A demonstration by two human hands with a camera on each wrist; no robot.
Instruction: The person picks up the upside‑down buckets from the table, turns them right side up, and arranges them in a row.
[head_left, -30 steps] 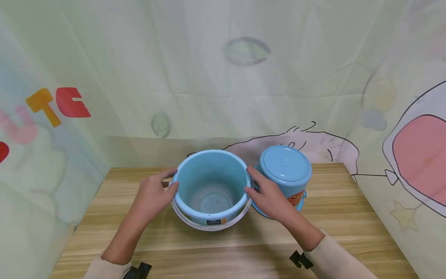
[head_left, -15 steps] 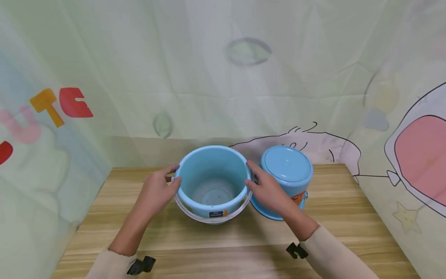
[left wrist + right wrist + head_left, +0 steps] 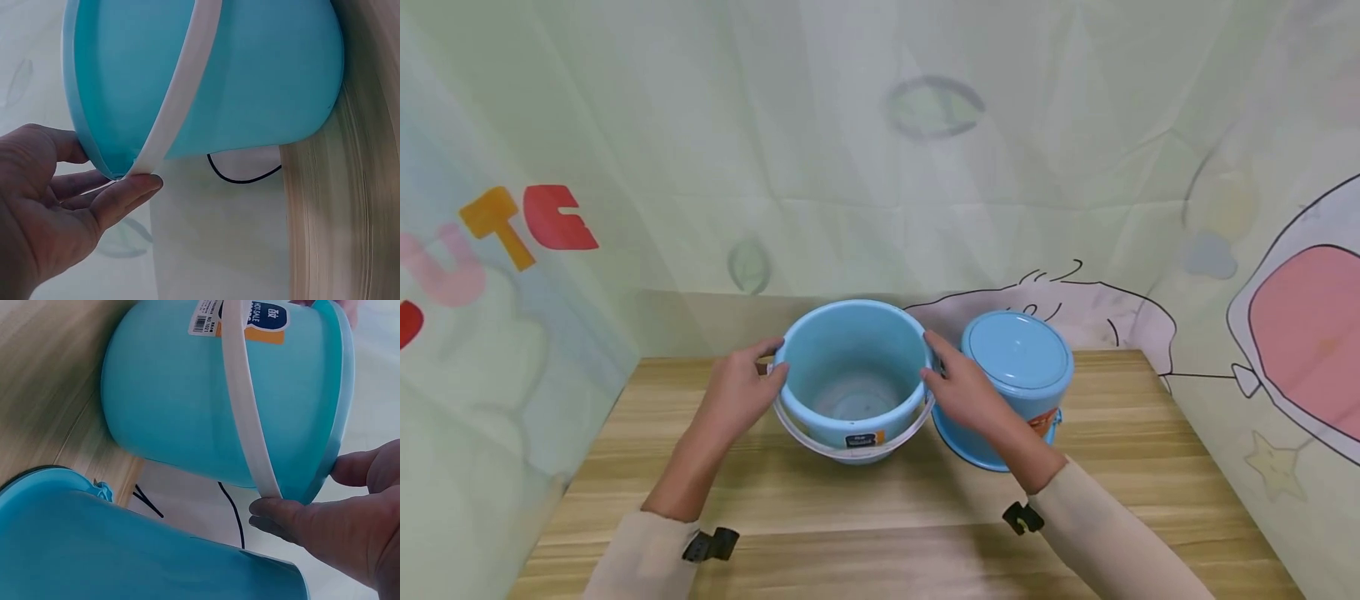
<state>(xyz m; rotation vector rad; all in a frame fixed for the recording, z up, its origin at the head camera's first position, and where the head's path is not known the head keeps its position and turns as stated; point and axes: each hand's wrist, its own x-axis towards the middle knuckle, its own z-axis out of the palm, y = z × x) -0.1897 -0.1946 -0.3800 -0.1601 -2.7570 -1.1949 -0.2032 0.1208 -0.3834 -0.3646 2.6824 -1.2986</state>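
Note:
A light blue plastic bucket with a white handle is upright at the back of the table, its mouth up and its inside bare. My left hand pinches its rim on the left, thumb at the rim's near side and fingers under the edge by the handle's end. On the opposite side my right hand grips the rim the same way, as the right wrist view also shows. A dark label is on the front wall. In the wrist views the bucket's bottom appears against the wooden table.
A second blue bucket stands upside down just right of the first, an orange label on its side and its rim on the table. My right forearm passes in front of it. A printed cloth hangs behind and at both sides.
Both hands have moved the light blue bucket away from me, toward the back of the table. The hold on the rim looks the same; the upside-down bucket has stayed in place.

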